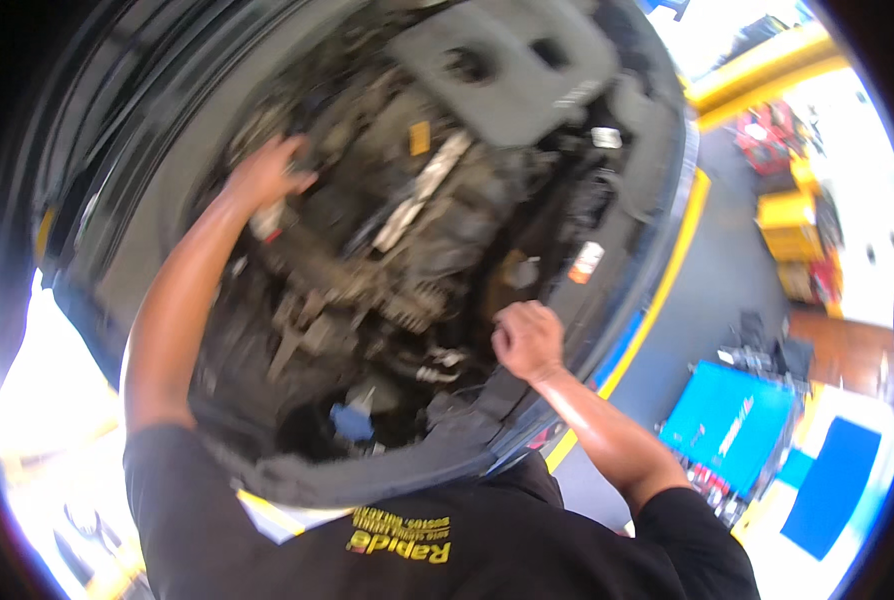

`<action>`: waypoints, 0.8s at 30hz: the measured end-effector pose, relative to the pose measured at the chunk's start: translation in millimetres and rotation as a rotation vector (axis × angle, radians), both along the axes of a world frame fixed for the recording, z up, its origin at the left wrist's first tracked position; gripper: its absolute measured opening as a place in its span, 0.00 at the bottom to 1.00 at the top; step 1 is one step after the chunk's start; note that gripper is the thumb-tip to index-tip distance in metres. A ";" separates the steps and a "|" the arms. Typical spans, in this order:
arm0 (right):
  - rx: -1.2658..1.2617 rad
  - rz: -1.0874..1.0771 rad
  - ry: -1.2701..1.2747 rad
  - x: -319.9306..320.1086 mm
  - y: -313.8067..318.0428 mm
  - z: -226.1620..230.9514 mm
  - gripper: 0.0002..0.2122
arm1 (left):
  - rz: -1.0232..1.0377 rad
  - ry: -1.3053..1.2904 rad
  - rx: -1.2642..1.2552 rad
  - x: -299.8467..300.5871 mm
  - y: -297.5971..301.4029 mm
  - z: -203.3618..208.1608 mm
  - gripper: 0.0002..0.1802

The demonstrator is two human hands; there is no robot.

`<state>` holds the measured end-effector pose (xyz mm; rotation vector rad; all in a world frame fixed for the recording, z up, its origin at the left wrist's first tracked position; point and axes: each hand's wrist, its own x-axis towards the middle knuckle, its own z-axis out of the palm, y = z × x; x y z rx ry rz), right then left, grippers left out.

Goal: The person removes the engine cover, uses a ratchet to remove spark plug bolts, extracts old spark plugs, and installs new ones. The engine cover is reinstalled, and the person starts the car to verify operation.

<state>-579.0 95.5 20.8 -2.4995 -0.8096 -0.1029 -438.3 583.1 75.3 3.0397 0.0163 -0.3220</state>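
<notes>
Both of my bare hands are inside a car's engine bay, and the picture is smeared by motion. My left hand (270, 172) is over the left side of the engine (457, 225), with thumb and fingers apart beside dark hoses and fittings; no held object shows. On the right, my right hand (529, 340) is closed, knuckles up, near the bay's right edge. Whatever its fingers hold, if anything, is hidden. A grey plastic engine cover (512, 65) lies at the far side of the bay. Between my hands runs a pale metal strip (422, 192).
A blue cap (352, 421) sits at the near end of the bay. The car's body edge (617, 355) curves round on the right. Beyond are a blue-topped tool cart (732, 425), a yellow machine (789, 225) and a red one (764, 138) on the grey floor.
</notes>
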 end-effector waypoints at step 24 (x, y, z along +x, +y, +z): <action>-0.042 0.042 -0.060 -0.7 10.1 -4.5 0.04 | 0.044 0.089 0.087 -12.1 -3.3 1.1 0.26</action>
